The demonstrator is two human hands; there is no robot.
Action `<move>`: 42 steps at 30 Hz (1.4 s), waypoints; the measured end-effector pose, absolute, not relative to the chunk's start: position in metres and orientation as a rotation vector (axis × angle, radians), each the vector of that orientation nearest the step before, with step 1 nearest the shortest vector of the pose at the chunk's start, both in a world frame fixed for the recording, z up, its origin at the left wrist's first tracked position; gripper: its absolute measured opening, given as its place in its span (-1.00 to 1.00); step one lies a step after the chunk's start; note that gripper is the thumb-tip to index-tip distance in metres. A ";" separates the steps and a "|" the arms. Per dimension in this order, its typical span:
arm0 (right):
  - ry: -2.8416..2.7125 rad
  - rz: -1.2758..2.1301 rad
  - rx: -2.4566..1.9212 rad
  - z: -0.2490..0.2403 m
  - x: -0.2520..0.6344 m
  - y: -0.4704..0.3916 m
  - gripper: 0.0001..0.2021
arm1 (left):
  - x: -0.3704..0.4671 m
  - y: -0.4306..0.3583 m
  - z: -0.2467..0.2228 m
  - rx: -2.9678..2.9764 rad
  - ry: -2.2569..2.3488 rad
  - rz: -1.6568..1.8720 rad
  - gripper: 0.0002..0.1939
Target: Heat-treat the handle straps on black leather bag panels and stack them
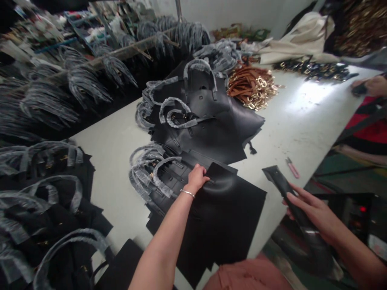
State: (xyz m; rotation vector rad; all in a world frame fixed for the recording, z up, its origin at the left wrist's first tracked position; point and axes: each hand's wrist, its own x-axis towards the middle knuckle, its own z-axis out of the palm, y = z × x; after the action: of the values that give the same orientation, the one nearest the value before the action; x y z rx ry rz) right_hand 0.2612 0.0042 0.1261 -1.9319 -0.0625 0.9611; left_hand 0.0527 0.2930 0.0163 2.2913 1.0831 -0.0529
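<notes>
Leather panel (232, 213) lies on the table (111, 133), its edge pinched by the left hand (198, 178); the right hand (313, 211) grasps a long black piece (277, 179). A light grip should prevent creases.

Pale wall (256, 14) behind; rack (122, 52) left; white tabletop (302, 135), bright glare (313, 94) far right; greenish floor (329, 171).

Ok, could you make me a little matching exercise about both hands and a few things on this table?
1. Left hand
2. Right hand
3. Snips
4. Brown straps

A. Pink-handled, on the table
B. Holding a long black piece
C. Piled with gold-coloured clasps
D. Touching a black panel

Pairs: 1-D, 2-B, 3-A, 4-C
</notes>
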 end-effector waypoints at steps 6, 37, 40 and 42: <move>0.002 0.931 -1.911 0.111 0.269 -0.036 -0.29 | 0.047 0.279 0.029 2.326 1.055 0.061 -0.82; -0.434 1.209 -1.878 0.137 0.240 0.016 -0.20 | -0.075 0.192 0.065 2.226 1.547 0.276 -0.76; -0.498 1.433 -1.795 0.111 0.219 0.043 -0.22 | -0.054 0.141 0.038 2.372 1.417 0.305 -0.69; -0.553 1.567 -1.768 0.098 0.207 0.061 -0.26 | -0.043 0.114 0.022 2.428 1.324 0.299 -0.63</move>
State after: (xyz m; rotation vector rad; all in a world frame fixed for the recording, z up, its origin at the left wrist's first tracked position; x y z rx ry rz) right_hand 0.2070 0.0611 0.0979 -1.7675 -0.5532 1.5672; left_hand -0.0431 0.1139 0.0217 2.4277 1.3244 0.2993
